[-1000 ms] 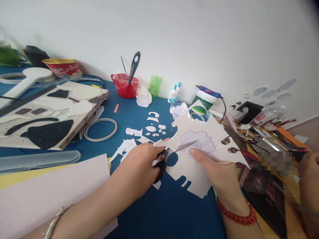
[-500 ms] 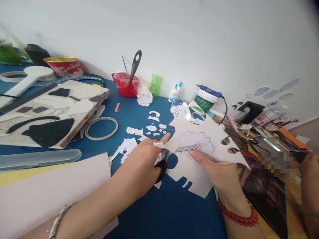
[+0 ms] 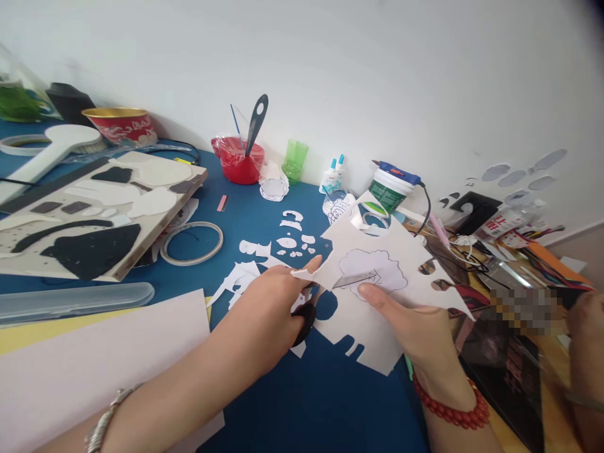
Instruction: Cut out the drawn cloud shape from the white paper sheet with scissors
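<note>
So the left hand is wrapped around the black handles of the scissors, fingers through the loops, and the blades poke out over a drawn cloud shape on the white paper. The right hand is pinching that paper's lower edge, thumb on top just beside the outline, holding it up off the blue tabletop. The paper's already full of cut-out holes and jagged edges. White scraps are scattered on the tabletop just behind the hands, with a tape ring off to the left, near a board covered in black and white shapes. Back by the wall there's a red bowl, a green cup, two glue bottles and a green tub.
</note>
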Tool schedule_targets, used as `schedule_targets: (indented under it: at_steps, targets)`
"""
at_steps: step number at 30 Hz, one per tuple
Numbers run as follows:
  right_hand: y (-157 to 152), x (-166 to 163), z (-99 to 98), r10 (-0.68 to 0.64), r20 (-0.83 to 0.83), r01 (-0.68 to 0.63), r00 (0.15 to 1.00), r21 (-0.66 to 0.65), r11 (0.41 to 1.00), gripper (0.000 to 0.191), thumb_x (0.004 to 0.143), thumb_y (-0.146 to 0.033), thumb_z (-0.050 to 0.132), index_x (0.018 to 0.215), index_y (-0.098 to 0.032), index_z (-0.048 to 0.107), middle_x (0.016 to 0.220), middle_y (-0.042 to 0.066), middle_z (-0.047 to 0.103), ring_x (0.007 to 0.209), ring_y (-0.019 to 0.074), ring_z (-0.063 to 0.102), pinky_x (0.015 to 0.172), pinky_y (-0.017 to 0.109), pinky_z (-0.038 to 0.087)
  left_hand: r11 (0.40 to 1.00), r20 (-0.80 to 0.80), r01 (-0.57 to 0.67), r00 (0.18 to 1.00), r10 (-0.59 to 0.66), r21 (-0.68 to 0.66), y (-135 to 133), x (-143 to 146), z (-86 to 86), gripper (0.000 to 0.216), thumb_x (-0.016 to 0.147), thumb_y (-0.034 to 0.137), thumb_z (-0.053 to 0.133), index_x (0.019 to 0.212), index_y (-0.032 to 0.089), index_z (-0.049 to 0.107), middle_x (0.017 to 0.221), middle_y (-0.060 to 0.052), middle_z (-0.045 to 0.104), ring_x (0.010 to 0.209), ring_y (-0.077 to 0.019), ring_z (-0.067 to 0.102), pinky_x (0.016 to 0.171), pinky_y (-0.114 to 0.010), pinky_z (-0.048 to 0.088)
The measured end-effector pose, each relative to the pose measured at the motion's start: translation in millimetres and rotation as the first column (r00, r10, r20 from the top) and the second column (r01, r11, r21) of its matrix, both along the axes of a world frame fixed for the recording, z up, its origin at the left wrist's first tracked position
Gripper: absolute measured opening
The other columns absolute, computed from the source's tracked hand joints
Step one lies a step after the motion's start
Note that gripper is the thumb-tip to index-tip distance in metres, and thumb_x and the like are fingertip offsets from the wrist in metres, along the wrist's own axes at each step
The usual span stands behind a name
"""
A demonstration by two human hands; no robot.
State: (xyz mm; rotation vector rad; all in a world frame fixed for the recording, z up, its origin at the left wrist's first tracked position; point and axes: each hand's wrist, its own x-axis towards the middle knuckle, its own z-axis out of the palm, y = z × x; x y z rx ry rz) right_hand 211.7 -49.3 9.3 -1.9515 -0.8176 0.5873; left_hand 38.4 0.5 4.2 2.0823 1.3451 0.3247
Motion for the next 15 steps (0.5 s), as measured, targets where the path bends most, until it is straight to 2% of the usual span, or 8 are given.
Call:
schedule_targets:
  at_steps: [6,10,15]
  targets:
    - [0.2,0.0,-0.6,-0.001,-0.011,0.002,1.0,0.046,0.999,0.035,0.054,-0.05,0.087,0.067,-0.019,0.076,0.087,0.006,0.073,0.094,0.0325,0.068,0.062,0.031,0.059,1.0,-0.041,0.025,0.999,-0.024,0.018,1.8,0.2,0.6,0.024,0.074,0.012,0.05,0.09,0.02,0.067,0.092,-0.008,0.064,0.078,-0.0229,0.063,0.064,-0.031,0.049]
    - [0.8,0.6,-0.3,-0.015,-0.012,0.015,1.0,-0.002,1.0,0.034,0.053,-0.051,0.088,0.061,-0.02,0.074,0.082,0.006,0.073,0.088,0.0327,0.068,0.054,0.031,0.058,1.0,-0.039,0.022,0.999,-0.022,0.008,2.4,0.5,1.0,0.015,0.076,0.014,0.05,0.081,0.02,0.064,0.089,-0.007,0.064,0.076,-0.0222,0.062,0.063,-0.03,0.048]
    - [-0.3,3.0,-4.0,-0.046,0.02,0.046,0.999,-0.023,0.999,0.035,0.05,-0.05,0.09,0.058,-0.02,0.072,0.074,0.006,0.072,0.077,0.0327,0.069,0.044,0.032,0.055,1.0,-0.043,0.017,0.999,-0.017,0.009,2.3,0.6,0.7,0.014,0.077,0.014,0.05,0.08,0.02,0.063,0.091,-0.008,0.064,0.078,-0.0224,0.062,0.064,-0.03,0.047]
